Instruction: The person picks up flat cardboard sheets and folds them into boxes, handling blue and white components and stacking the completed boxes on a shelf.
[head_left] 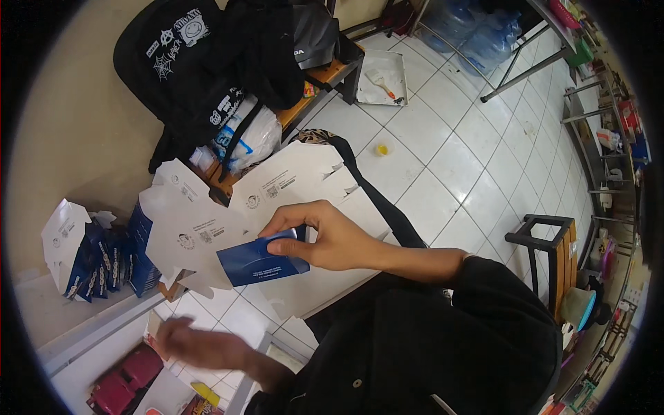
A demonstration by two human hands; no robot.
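Observation:
My right hand [332, 238] pinches a blue card panel [259, 264] with small pale print between thumb and fingers. It lies over a stack of flat white carton blanks [304, 181] with small dark printing, spread across my lap. Whether the blue panel is a flap of one blank or a separate piece, I cannot tell. Lower left, my left hand [200, 346] is smeared by motion, apart from the cartons, and its fingers cannot be made out. Further left, folded blue-and-white cartons [104, 256] stand in a row on a ledge.
A black backpack [187, 76] and a white plastic bag [252, 135] rest on a wooden bench. On the tiled floor are a tray [394, 66] with a paintbrush and a small yellow cup [382, 149]. A wood-topped stool [564, 259] stands right; a dark red object [128, 380] lies lower left.

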